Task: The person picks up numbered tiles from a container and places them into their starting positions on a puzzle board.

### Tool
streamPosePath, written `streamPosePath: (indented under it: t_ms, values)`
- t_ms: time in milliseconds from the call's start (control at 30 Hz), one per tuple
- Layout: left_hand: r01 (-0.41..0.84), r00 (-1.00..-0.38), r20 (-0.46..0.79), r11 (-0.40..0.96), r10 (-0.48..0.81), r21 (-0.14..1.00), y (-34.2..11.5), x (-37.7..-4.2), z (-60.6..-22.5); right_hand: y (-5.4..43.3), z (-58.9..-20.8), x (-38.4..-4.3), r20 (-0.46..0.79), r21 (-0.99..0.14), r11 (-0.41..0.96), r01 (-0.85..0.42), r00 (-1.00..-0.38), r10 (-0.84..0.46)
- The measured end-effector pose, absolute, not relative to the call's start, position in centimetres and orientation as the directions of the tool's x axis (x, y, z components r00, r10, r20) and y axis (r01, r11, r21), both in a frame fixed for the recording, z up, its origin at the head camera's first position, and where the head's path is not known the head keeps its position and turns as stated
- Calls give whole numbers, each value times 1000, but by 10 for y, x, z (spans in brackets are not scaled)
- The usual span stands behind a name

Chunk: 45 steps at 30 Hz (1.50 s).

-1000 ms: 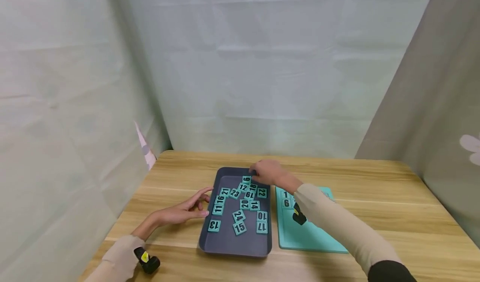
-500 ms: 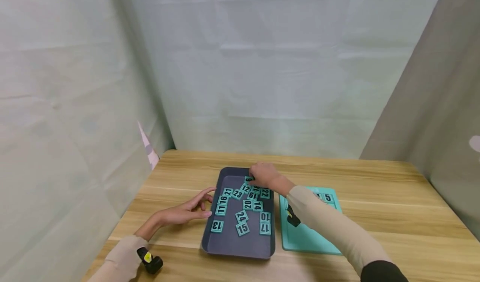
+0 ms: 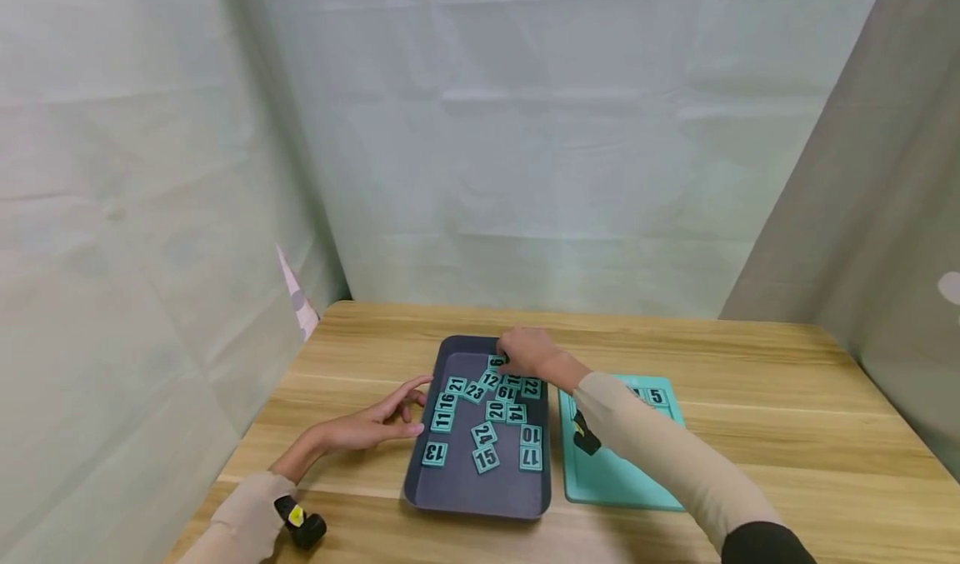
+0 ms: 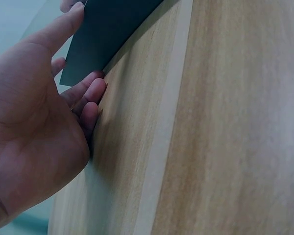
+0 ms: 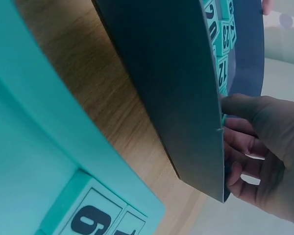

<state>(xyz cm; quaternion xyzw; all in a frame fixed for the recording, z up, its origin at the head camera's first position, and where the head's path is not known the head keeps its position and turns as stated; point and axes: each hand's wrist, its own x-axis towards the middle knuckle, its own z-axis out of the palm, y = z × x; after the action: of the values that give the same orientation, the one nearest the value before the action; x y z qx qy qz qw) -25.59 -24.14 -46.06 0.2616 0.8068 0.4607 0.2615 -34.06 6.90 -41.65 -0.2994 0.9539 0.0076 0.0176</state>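
A dark grey tray (image 3: 472, 496) holds loose teal number tiles (image 3: 486, 459), among them 15, 24, 13 and 20. My left hand (image 3: 366, 427) rests at the tray's left rim, thumb and forefinger reaching the edge, the other fingers loosely bent. Over the tray's far right corner, my right hand (image 3: 529, 352) reaches down among the tiles. In the right wrist view its thumb and forefinger pinch a teal tile (image 5: 224, 118), mostly hidden, beside tile 12 (image 5: 222, 71). The remaining fingers hang by the tray's end wall.
Right of the tray lies a teal board (image 3: 622, 482) with tiles along its far end, such as 5 (image 3: 657, 396); my right forearm covers part of it. Both stand on a wooden table (image 3: 795, 431). Pale curtains (image 3: 540, 147) hang behind and at the sides.
The head view has shifted slightly, so tray and board appear a little farther right. My right hand has come lower over the tiles at the tray's far corner. The left hand stays at the rim.
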Motion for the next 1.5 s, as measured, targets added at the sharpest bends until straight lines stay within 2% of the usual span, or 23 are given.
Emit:
streamPosePath:
  t_ms: [433, 567, 733, 900, 1067, 1367, 1500]
  values:
    - [196, -729, -185, 461, 659, 866, -239, -262, -458, 87, -389, -314, 94, -42, 764, -643, -764, -638]
    - [197, -729, -187, 464, 659, 864, -240, -266, -459, 101, -379, -302, 120, -12, 740, -672, -736, -666]
    - [203, -725, -184, 462, 663, 863, -239, -270, -459, 129, -372, -284, 147, -35, 706, -707, -702, -697]
    - [206, -728, -182, 464, 660, 862, -241, -273, -459, 158, -374, -267, 166, -68, 719, -692, -718, -676]
    - [205, -733, -178, 462, 657, 863, -245, -273, -459, 185, -384, -252, 165, -78, 709, -701, -711, -684]
    - [201, -742, -180, 470, 646, 859, -250, -272, -458, 219, -406, -229, 76, -108, 711, -695, -719, -691]
    - [196, -743, -190, 481, 641, 855, -251, -274, -457, 230, -415, -226, 32, -157, 712, -685, -724, -689]
